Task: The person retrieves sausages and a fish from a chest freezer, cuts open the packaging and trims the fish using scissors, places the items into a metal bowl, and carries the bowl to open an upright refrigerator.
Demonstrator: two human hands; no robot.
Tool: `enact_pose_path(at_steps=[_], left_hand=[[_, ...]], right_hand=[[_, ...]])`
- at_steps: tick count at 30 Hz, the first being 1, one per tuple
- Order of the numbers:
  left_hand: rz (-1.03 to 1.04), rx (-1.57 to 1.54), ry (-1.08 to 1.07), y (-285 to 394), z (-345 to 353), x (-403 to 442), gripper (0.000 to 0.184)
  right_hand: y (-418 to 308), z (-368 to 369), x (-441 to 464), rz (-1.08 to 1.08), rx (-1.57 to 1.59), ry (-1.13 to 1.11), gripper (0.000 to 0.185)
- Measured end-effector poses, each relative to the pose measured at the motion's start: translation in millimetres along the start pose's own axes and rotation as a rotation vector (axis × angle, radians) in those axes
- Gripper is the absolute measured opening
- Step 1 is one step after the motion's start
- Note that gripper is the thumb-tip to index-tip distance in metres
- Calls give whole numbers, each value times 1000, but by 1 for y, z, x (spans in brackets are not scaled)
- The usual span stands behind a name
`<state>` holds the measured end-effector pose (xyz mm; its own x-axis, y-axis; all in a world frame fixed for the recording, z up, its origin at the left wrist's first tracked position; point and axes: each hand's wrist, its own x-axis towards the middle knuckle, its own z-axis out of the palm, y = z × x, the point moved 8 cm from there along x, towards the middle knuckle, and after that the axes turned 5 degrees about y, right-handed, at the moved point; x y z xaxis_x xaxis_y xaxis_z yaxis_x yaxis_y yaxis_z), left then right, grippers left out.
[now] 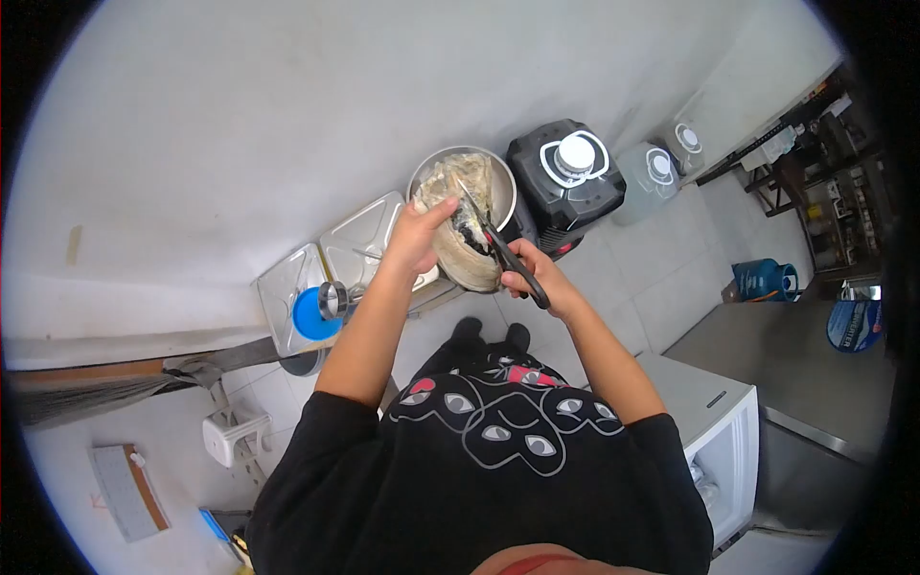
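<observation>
A pale, wrinkled, folded piece (465, 259) with a dark inner part hangs partly over a round metal bowl (505, 196). My left hand (419, 238) grips its left side, the thumb lying on top. In my right hand (535, 273) are black-handled scissors (513, 259), their blades pointing up and left across the piece. What exactly the piece is, I cannot make out. The fingers of my left hand are partly hidden beneath it.
Right of the bowl stands a black container (567, 182) with a white cap, then clear jugs (647, 177). Metal trays (359, 235) and a blue bowl (314, 314) lie to the left. A white stool (235, 436) is lower left, a white appliance (704, 402) lower right.
</observation>
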<state>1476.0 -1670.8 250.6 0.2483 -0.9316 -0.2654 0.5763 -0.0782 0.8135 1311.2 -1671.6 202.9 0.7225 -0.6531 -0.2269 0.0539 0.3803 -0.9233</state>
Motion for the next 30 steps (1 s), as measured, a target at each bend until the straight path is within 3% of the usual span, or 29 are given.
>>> enact_pose_path(at_steps=[8,14,21,24,27,30], left_hand=[[-155,-162,27,-64,-52,50,36],[-156,-183,51,-71,-60,57,36],[-184,-150,34,-68,-77,66,35],[-286,-179,74,-69,-87,74,35],[-90,157,156,-51,-99,86,39],[-22,350,149,-50,-113,100,44]], right_hand=[[55,-16,43,78,-2,133,42],[62,-16,52,111,11,199,35],[69,-26,63,125,-10,126,34],[72,-30,67,141,-23,102,34],[73,-31,71,150,-38,92,35],[72,-31,70,177,-82,84,36]])
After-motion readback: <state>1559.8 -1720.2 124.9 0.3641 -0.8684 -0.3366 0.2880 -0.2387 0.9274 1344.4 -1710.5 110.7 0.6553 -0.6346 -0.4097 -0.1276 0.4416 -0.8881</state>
